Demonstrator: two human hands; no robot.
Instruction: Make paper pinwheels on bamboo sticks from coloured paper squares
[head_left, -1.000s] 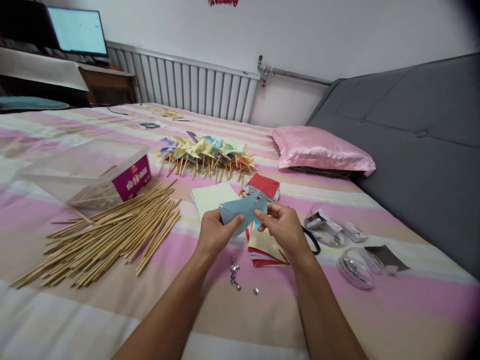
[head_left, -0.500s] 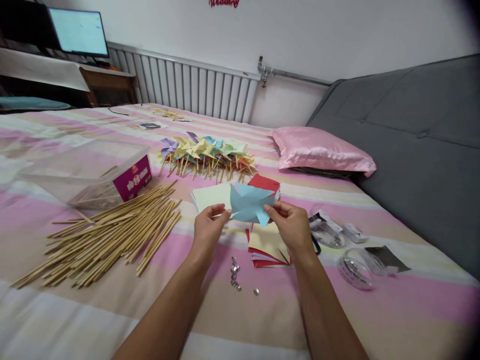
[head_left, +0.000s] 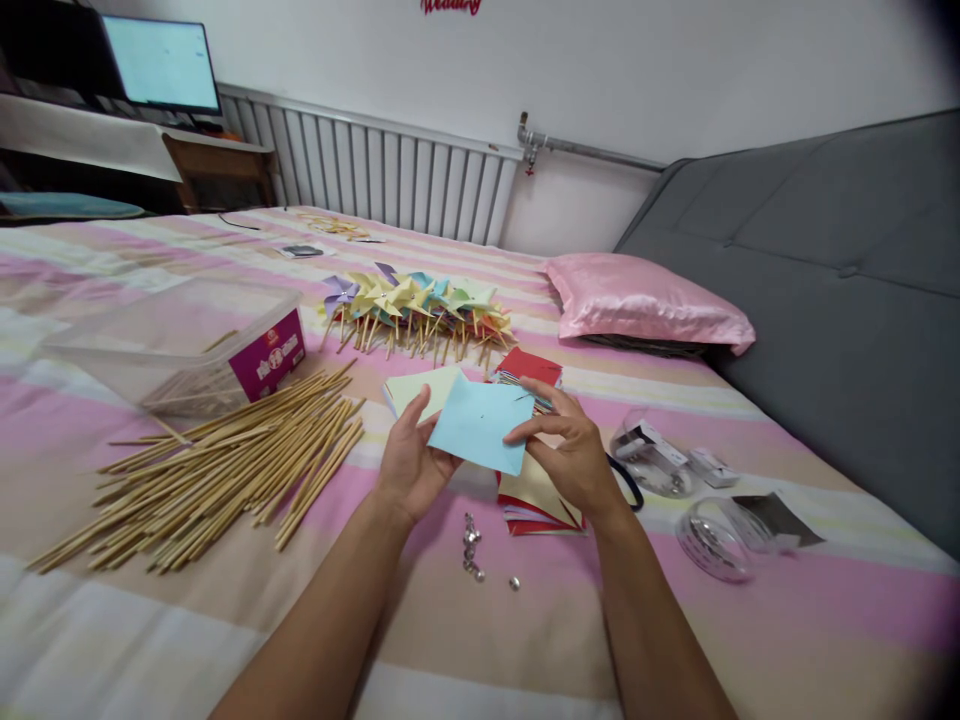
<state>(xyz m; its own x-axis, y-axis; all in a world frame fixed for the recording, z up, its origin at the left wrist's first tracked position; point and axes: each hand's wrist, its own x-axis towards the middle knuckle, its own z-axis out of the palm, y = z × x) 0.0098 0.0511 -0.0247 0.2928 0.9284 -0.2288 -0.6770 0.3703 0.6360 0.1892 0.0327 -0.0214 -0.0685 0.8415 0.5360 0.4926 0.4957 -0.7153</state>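
Observation:
A light blue paper square (head_left: 482, 425) with slits is held flat above the bed between my two hands. My left hand (head_left: 412, 465) has its palm turned up, fingers under the paper's left side and thumb raised beside it. At the right edge, my right hand (head_left: 566, 440) grips the paper between its fingers and thumb. Below lie a stack of cream and red paper (head_left: 532, 492) and several small silver metal pieces (head_left: 471, 545). Pale green paper (head_left: 409, 390) and a red-topped paper stack (head_left: 531, 365) are partly hidden behind the blue square.
Many wooden sticks (head_left: 240, 465) are spread at left, beside a clear plastic box (head_left: 172, 310). Finished paper pinwheels (head_left: 412, 300) lie beyond my hands. Clear round containers (head_left: 716, 540) sit at right, and a pink pillow (head_left: 645, 300) rests near the grey headboard (head_left: 817, 260).
The blue paper has turned over and now lies flatter, a little lower and to the left. My left palm has rolled upward under it; my right fingers have shifted along its edge.

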